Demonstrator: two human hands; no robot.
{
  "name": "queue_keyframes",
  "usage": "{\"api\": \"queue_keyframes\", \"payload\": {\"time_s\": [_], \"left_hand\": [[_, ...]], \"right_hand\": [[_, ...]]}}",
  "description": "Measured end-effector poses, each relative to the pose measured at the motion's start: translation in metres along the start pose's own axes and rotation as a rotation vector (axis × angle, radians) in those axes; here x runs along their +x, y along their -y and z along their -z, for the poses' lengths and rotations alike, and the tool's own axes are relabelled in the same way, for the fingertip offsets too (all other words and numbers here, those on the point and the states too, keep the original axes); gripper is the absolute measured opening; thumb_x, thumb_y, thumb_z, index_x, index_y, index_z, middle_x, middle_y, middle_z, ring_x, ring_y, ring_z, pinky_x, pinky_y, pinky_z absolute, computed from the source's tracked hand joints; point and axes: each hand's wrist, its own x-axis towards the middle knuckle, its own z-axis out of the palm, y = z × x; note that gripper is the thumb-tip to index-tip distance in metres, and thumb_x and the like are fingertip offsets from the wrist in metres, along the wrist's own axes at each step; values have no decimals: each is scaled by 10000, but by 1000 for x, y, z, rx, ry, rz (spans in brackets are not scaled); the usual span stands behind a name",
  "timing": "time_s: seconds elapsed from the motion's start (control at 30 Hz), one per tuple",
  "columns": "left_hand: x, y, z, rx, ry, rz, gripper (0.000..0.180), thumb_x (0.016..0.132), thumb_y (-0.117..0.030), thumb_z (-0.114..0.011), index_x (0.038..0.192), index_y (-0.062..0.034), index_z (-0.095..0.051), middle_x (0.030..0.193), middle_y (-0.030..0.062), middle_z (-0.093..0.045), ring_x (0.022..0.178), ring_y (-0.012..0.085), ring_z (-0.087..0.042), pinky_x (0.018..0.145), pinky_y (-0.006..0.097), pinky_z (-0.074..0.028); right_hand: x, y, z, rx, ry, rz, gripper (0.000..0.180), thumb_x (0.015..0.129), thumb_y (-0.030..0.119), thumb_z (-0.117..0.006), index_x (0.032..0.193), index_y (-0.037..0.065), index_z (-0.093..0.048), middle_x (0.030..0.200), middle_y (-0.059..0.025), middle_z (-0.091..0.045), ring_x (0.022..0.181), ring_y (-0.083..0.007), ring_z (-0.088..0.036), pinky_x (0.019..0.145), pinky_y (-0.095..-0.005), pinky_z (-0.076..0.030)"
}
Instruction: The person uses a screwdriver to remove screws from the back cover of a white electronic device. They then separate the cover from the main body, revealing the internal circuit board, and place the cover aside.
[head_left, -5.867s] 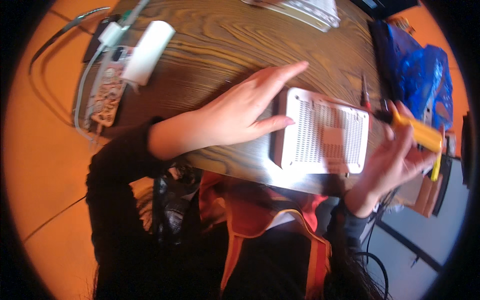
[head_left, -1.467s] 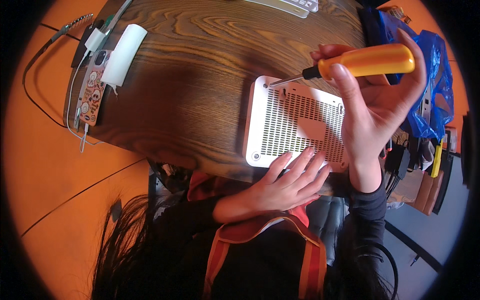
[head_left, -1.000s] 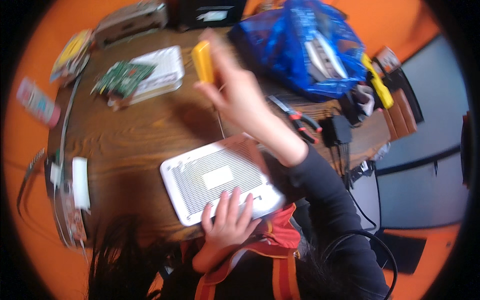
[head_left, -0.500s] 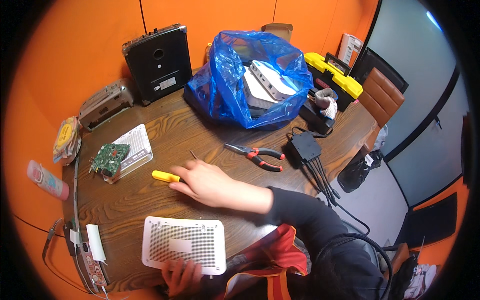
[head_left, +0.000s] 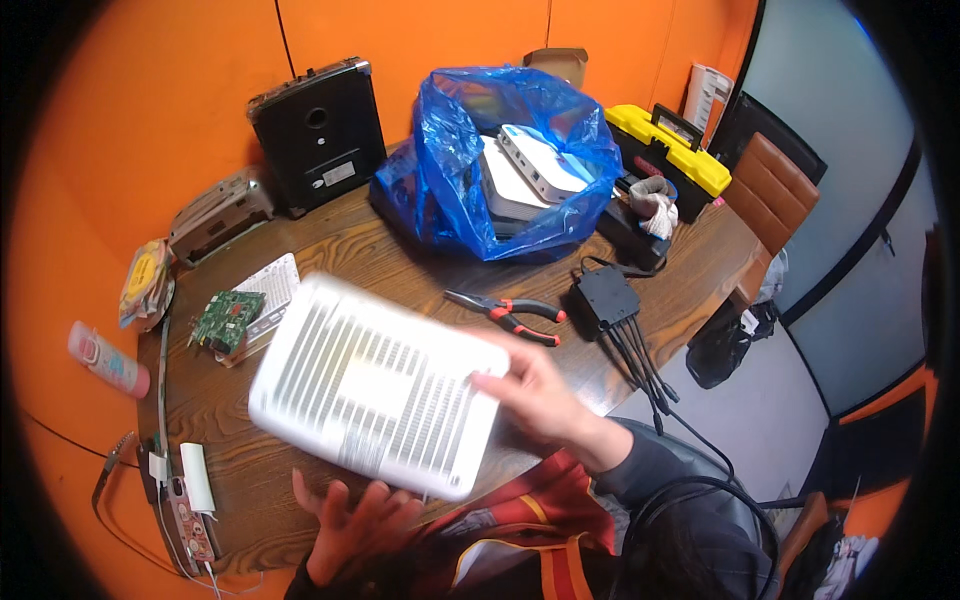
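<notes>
My right hand (head_left: 535, 390) grips the right end of a white router (head_left: 380, 385) with a slotted vent panel, holding it tilted above the table. The router is a little blurred. Below its lower edge, my left hand (head_left: 355, 520) has its fingers spread; I cannot tell whether they touch the casing. Red-and-black pliers (head_left: 515, 317) lie just beyond my right hand. Left of the router, a green circuit board (head_left: 228, 320) rests against a white perforated cover (head_left: 275, 285), partly hidden by the router. The yellow screwdriver is out of sight.
At the back stands an open blue plastic bag (head_left: 440, 190) with white devices (head_left: 545, 165) in it. A yellow-and-black toolbox (head_left: 670, 150) is beside it. On the right sits a black box (head_left: 605, 295) with trailing cables. A power strip (head_left: 190, 520) lies along the left edge.
My right hand has left the yellow screwdriver and taken hold of the router. The router has risen from the near edge and tilted; my left hand's fingers have spread below it.
</notes>
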Motion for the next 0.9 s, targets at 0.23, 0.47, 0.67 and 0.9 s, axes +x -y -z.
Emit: {"api": "queue_keyframes", "payload": {"time_s": [0.23, 0.47, 0.67, 0.9], "left_hand": [[4, 8, -35, -362, 132, 472, 561, 701, -123, -717, 1209, -143, -479, 1364, 261, -308, 1255, 430, -284, 994, 618, -248], [6, 8, -39, -395, 216, 574, 585, 708, -62, -655, 1261, -49, -466, 1393, 224, -312, 1290, 402, -257, 1058, 531, -176], [16, 19, -25, -414, 182, 704, 627, 768, -84, -574, 1347, -1, -350, 1436, 211, -264, 1338, 396, -194, 1087, 488, -138], [108, 44, 138, -1404, -753, 335, 447, 925, -269, -348, 1305, -45, -416, 1345, 123, -421, 1285, 256, -351, 1049, 461, -289]], "right_hand": [[48, 70, 88, -265, -679, 575, 377, 884, 129, -578, 1214, -3, -452, 956, -65, -611, 743, -83, -585, 528, -186, -459], [125, 52, 164, -474, -966, 311, 434, 830, 224, -648, 1143, -40, -505, 865, -116, -623, 635, -124, -582, 495, -254, -466], [128, 85, 131, -1301, -935, 263, 618, 914, 338, -504, 1380, 11, -264, 1273, -255, -456, 1202, -294, -455, 994, -360, -352], [-19, 172, -29, -136, 372, 1038, 545, 936, 322, -464, 1394, 89, -285, 1368, -130, -389, 1303, -248, -317, 1060, -413, -258]]}}
